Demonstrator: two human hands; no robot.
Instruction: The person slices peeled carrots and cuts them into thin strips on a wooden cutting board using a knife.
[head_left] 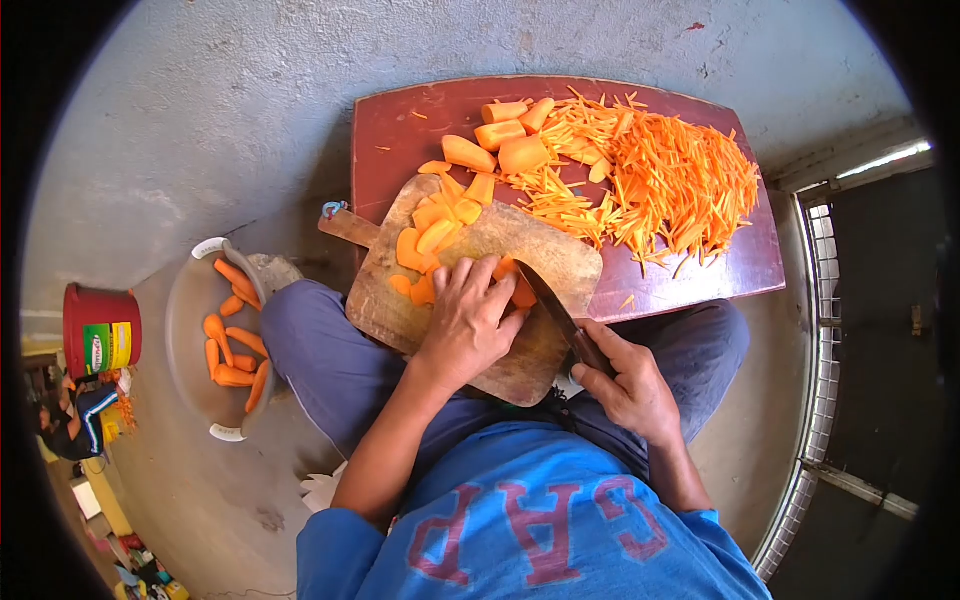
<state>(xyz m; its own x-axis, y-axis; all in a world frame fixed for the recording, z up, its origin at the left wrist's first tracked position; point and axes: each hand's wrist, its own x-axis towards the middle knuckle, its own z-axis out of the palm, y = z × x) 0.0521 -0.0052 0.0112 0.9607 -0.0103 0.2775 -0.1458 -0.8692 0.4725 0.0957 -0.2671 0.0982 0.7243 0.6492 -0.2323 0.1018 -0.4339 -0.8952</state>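
A wooden cutting board (400,305) lies tilted across the front of the red table and over the lap. My left hand (468,322) presses its bent fingers on a carrot piece (523,293) on the board. In my right hand (632,388) is a knife (552,305), gripped by its dark handle, with the blade beside that carrot piece. Flat orange carrot slices (433,225) lie spread on the board, left of and above my left hand. Behind the board are thick peeled carrot chunks (467,154) and a large heap of thin carrot strips (680,180).
The red table (385,120) stands against the wall. A grey basin (185,350) with several whole carrots sits on the floor at the left, near a red bucket (75,330). At the far left is another person (75,425). A dark door stands at the right.
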